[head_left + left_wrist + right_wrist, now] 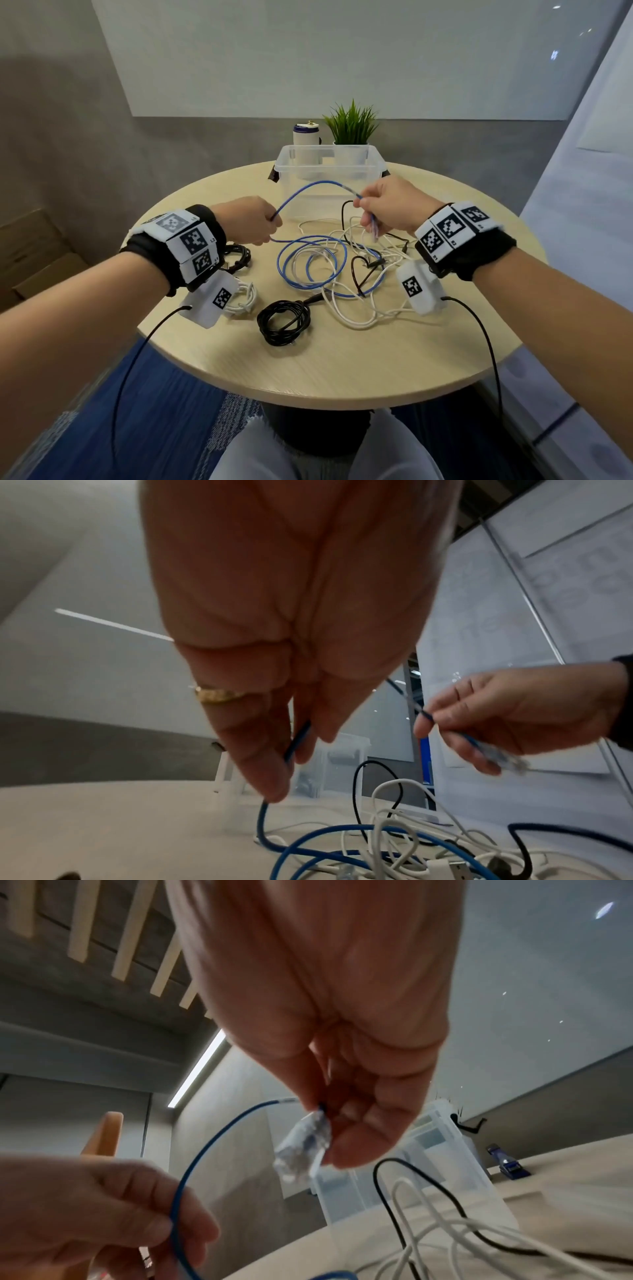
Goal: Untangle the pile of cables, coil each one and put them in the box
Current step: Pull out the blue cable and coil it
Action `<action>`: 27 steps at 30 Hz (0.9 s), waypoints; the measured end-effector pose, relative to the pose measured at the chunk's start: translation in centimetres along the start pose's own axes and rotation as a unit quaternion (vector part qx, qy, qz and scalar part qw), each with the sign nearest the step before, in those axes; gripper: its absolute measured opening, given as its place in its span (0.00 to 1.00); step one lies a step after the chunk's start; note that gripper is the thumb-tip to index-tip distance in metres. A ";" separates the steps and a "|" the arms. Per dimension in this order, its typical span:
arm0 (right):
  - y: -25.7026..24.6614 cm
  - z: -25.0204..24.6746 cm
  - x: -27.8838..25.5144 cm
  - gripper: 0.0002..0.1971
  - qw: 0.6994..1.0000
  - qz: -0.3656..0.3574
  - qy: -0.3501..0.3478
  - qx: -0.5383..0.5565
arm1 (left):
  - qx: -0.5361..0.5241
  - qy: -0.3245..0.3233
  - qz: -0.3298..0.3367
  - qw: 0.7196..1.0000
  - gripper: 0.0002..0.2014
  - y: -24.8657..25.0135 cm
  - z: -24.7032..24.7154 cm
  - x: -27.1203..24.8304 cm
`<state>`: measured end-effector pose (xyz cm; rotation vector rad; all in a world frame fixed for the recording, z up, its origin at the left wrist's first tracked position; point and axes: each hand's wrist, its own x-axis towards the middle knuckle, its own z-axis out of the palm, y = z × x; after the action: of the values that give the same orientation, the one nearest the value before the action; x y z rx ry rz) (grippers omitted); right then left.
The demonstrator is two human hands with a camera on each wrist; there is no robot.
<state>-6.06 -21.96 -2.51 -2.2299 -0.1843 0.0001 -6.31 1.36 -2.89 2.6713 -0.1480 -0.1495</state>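
Note:
A blue cable [308, 186] arcs between both hands above the round table [342, 359]. My left hand [253, 221] grips it a little way along [298, 739]. My right hand [380, 209] pinches its end, and the clear plug [303, 1146] hangs below the fingers [507, 761]. The rest of the blue cable [310, 265] lies looped on the table, tangled with white cables [356, 308] and a thin black one [346, 219]. The clear plastic box [329, 178] stands behind the hands.
A coiled black cable [282, 322] lies at the front of the table. A coiled white cable [243, 298] and another black coil [236, 257] sit under my left wrist. A white cup [306, 135] and a potted plant [352, 123] stand behind the box.

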 end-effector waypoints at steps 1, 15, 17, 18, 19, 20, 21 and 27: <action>0.0 0.3 -0.1 0.09 1.000 0.016 -0.009 0.004 | -0.005 -0.023 -0.003 1.000 0.14 0.0 0.0 -0.1; 0.4 1.3 0.3 0.10 0.988 0.079 -0.099 -0.090 | 0.224 -0.270 -0.021 0.936 0.19 0.2 2.9 1.0; 0.5 1.2 0.5 0.10 0.987 0.077 -0.106 -0.091 | 0.273 -0.279 0.001 0.921 0.20 0.3 2.7 1.1; 0.5 1.2 0.5 0.10 0.987 0.074 -0.107 -0.092 | 0.283 -0.277 0.013 0.918 0.18 0.4 2.6 1.2; 0.6 1.2 0.6 0.10 0.987 0.073 -0.109 -0.093 | 0.284 -0.272 0.025 0.919 0.15 0.4 2.6 1.4; 0.6 1.2 0.6 0.09 0.987 0.072 -0.110 -0.092 | 0.283 -0.264 0.037 0.921 0.12 0.4 2.7 1.5; 0.7 1.1 0.6 0.09 0.987 0.072 -0.111 -0.089 | 0.283 -0.254 0.044 0.924 0.12 0.3 2.7 1.6; 1.0 1.2 0.7 0.09 0.989 0.070 -0.114 -0.067 | 0.250 -0.249 0.037 0.935 0.06 0.2 3.2 1.9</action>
<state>-5.36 -21.59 -3.99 -2.3694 -0.1555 0.3279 -4.84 -0.47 -5.82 3.0599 -0.5051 -0.8720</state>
